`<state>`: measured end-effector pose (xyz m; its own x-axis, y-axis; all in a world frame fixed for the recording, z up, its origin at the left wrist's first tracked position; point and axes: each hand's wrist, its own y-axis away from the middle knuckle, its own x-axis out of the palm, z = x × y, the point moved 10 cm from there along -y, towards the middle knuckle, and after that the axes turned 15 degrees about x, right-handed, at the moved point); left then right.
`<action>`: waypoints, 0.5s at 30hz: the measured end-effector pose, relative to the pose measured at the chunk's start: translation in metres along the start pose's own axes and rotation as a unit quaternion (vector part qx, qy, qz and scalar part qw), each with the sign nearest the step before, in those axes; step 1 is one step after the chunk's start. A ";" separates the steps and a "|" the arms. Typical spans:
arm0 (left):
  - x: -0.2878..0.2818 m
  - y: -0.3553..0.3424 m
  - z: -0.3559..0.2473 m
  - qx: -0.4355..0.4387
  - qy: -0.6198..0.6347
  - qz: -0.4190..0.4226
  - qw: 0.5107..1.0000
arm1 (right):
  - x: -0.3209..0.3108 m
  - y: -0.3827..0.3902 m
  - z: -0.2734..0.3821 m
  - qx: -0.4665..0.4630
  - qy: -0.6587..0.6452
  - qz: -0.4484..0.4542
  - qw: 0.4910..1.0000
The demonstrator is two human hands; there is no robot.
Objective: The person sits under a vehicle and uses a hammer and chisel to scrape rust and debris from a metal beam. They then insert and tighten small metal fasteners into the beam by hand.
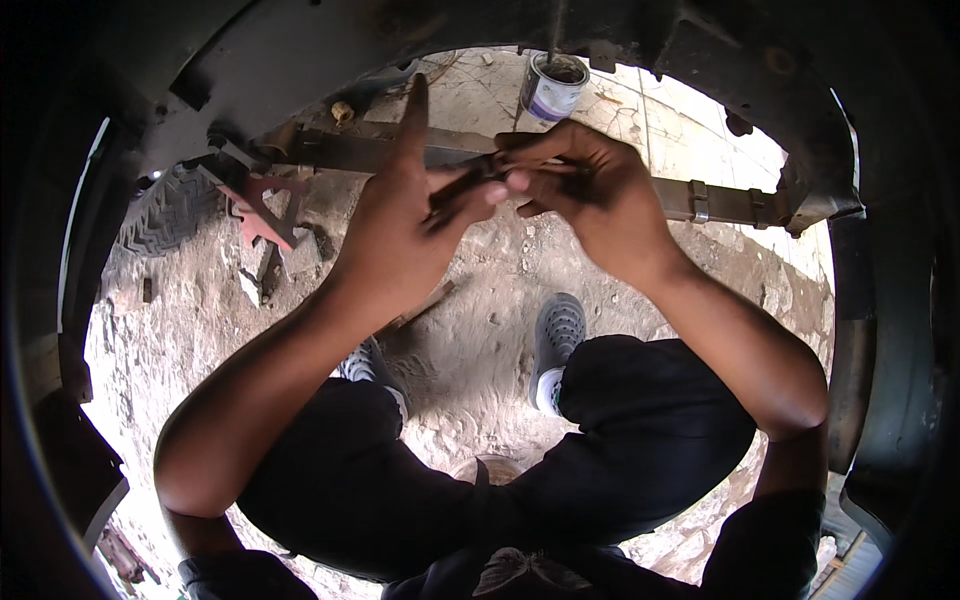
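Both hands meet in front of me at about the height of a dark metal bar (pixel 690 200). My left hand (pixel 405 215) has its index finger stretched upward, while the thumb and the other fingers are closed toward my right hand. My right hand (pixel 615 195) is closed in a pinch, with its fingertips against those of the left. Between the fingertips is a small dark piece (pixel 487 166), too small and blurred to name. The fingers partly hide it.
Dark vehicle bodywork (pixel 420 25) arches overhead and down both sides. Beyond the bar stands an open paint tin (pixel 553 88) on tiles. At left are a red metal stand (pixel 262 210), a tyre (pixel 172 210) and broken blocks (pixel 300 255). My grey shoes (pixel 560 325) rest on rough ground.
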<state>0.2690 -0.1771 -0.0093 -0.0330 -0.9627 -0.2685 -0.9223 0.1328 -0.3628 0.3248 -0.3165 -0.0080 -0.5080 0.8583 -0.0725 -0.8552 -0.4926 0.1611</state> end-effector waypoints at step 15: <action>0.005 0.089 0.085 -0.273 -0.208 0.422 0.839 | -0.078 -0.073 -0.120 -0.064 0.376 -0.100 0.919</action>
<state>0.2199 -0.1504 -0.1192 -0.7308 -0.4003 -0.5529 -0.6806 0.4887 0.5458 0.4146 -0.3647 -0.1324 -0.2258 0.6155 -0.7551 -0.9200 -0.3896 -0.0425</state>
